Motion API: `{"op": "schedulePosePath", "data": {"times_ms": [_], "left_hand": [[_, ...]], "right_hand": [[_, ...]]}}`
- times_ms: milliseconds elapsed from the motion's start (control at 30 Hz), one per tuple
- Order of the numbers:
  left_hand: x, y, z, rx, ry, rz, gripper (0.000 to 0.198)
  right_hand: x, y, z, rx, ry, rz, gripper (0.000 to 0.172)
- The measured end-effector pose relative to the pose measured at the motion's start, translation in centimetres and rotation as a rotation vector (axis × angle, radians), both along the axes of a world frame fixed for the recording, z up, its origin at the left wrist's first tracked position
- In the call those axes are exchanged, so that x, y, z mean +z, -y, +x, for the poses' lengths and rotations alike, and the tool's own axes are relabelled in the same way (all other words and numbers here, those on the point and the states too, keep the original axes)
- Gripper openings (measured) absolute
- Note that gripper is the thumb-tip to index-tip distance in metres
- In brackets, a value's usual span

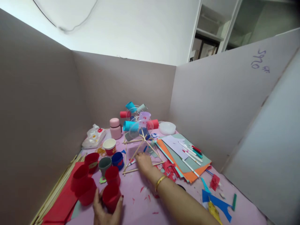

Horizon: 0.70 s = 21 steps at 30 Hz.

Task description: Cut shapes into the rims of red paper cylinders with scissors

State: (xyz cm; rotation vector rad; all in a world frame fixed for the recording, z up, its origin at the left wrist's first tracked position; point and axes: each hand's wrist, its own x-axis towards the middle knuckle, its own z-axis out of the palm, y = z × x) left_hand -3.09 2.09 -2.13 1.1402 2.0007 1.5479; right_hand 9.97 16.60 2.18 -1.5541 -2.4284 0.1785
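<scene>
My left hand (106,207) grips a red paper cup (111,196) at the near edge of the table, thumb and fingers on opposite sides. My right hand (144,163) reaches forward into a frame of thin wooden sticks (134,153); its fingers are curled and the tips are mostly hidden. Beside those fingers lies a white marker (132,163). More red cups (85,191) stand left of my left hand, with a grey cup (104,165) and a blue cup (117,160) behind. Turquoise and red cups (131,126) are fixed around a clear disc above the stick frame.
Coloured paper sheets (199,170) with several markers (192,153) lie to the right. Red scraps (170,170), blue paper (217,203) and a yellow-handled tool (213,212) are nearer. A pink flask (115,128), tissue pack (94,137) and long sticks (55,187) line the left. Grey panels (126,84) enclose the table.
</scene>
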Motion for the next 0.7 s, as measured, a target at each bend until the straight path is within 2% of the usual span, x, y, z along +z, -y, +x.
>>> {"op": "schedulePosePath", "data": {"times_ms": [133,267,500,600,700], "left_hand": [[-0.3,0.1,0.0,-0.011,-0.033,-0.019,0.096],[-0.9,0.3,-0.2,-0.009,-0.030,-0.043,0.091],[-0.6,0.1,-0.4,0.003,-0.023,-0.064,0.096],[-0.3,-0.2,-0.4,0.002,-0.016,-0.056,0.098],[-0.1,-0.3,-0.3,0.002,-0.024,-0.041,0.098]], "right_hand": [[-0.4,-1.5,-1.0,0.021,0.009,-0.034,0.028],[-1.4,-1.6,0.2,0.029,-0.055,-0.022,0.028],[-2.0,1.0,2.9,-0.085,-0.284,0.051,0.026],[-1.5,2.7,5.1,-0.180,-0.353,0.128,0.026],[-0.5,3.6,10.1,-0.348,-0.357,0.173,0.025]]}}
